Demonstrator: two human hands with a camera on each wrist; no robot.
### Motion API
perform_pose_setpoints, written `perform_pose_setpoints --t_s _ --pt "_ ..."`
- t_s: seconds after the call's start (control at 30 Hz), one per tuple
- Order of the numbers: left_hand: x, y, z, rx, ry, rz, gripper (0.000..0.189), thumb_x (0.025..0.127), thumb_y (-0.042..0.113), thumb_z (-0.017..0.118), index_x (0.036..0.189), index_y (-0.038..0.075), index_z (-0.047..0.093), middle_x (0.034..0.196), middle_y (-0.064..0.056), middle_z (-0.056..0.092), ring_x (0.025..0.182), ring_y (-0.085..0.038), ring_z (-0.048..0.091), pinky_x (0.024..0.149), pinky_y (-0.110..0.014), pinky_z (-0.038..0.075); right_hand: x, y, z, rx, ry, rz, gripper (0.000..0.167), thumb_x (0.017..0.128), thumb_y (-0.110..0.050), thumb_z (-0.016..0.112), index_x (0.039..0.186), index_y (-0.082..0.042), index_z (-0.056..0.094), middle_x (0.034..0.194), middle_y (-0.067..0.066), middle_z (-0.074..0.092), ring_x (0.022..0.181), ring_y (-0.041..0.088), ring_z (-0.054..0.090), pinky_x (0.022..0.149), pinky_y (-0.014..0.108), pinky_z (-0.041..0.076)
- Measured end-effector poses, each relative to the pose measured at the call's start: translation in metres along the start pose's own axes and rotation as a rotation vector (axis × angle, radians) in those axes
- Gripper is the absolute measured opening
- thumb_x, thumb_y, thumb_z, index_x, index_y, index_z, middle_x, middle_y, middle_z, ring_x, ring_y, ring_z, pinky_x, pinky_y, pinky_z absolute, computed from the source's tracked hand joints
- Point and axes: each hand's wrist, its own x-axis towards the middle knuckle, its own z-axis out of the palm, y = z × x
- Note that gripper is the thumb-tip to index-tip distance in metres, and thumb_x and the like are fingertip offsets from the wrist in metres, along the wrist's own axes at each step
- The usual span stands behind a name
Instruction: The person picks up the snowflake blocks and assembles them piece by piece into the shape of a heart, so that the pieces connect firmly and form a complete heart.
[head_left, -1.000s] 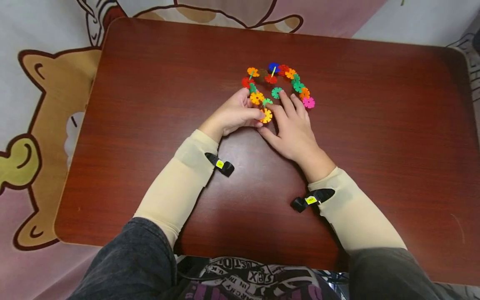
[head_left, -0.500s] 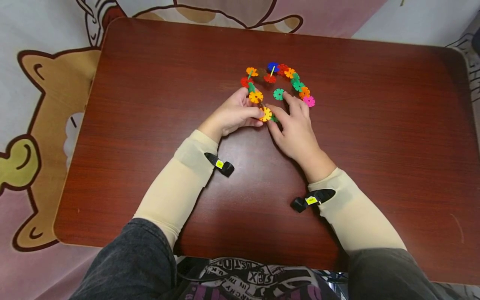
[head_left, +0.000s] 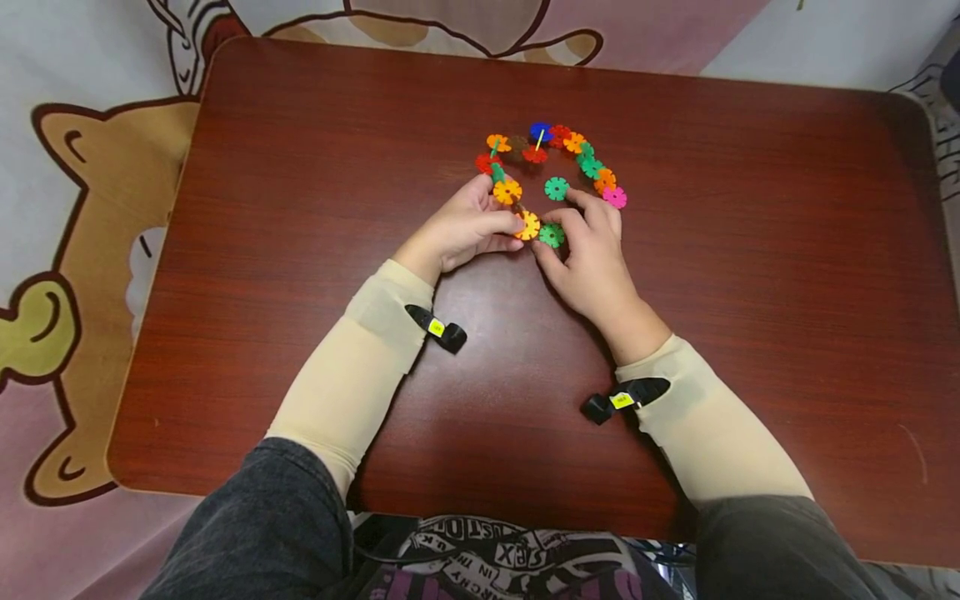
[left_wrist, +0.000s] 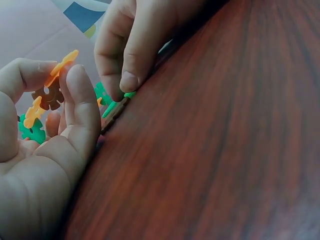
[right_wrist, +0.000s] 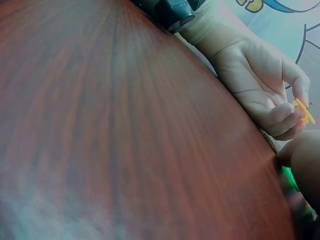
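A ring of notched plastic snowflake discs in several colours lies on the table, open at its near right side. My left hand (head_left: 467,227) pinches a yellow disc (head_left: 529,225) at the near end of the chain between thumb and finger. A brown disc (left_wrist: 50,96) joins it to an orange disc (head_left: 507,192). My right hand (head_left: 596,262) holds a loose green disc (head_left: 551,236) by its edge, thumb and forefinger around it, just right of the yellow one. Another green disc (head_left: 557,188) lies inside the ring, beside the right fingertips.
A pink disc (head_left: 614,197) ends the chain on the right, close to my right knuckles. Red and blue discs (head_left: 541,132) form the far side. All lie on a brown wooden table (head_left: 315,167). A cartoon-print cloth (head_left: 112,192) hangs beyond its left edge.
My right hand has drawn the held green disc toward me, to the right of the yellow one. The inner green disc shifted slightly. My left hand keeps its pinch.
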Motion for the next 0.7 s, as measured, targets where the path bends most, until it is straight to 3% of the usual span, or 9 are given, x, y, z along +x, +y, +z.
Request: perform_pose_setpoints --t_s 0.3,0.5,0.7 --pt "-0.0007 0.0005 0.0020 -0.005 0.012 -0.002 0.037 0.095 -0.016 0.059 0.118 0.006 0.041 0.092 -0.016 0.063 0.074 -0.022 0.067 0.067 -0.031 0.062 -0.0052 -0.0039 -0.0064 -0.131 0.039 0.140 0.046 0.096 -0.038 0.076 0.111 0.003 0.061 0.136 0.027 0.048 0.134 0.047 0.034 0.115 0.058 0.029" --pt "0.0004 -0.0004 0.0016 -0.004 0.012 0.000 0.037 0.096 -0.016 0.059 0.119 0.006 0.040 0.093 -0.016 0.063 0.074 -0.022 0.067 0.067 -0.031 0.062 -0.0042 -0.0052 -0.0081 -0.089 0.029 0.181 0.045 0.096 -0.037 0.080 0.107 0.003 0.064 0.132 0.026 0.049 0.133 0.047 0.034 0.113 0.057 0.028" --pt "0.0003 -0.0001 0.0011 -0.001 0.015 -0.004 0.038 0.096 -0.016 0.060 0.120 0.006 0.041 0.096 -0.017 0.063 0.076 -0.023 0.068 0.068 -0.031 0.062 -0.0022 -0.0063 -0.0062 -0.047 0.033 0.174 0.039 0.094 -0.030 0.084 0.103 0.001 0.062 0.107 0.020 0.056 0.123 0.045 0.041 0.110 0.055 0.028"
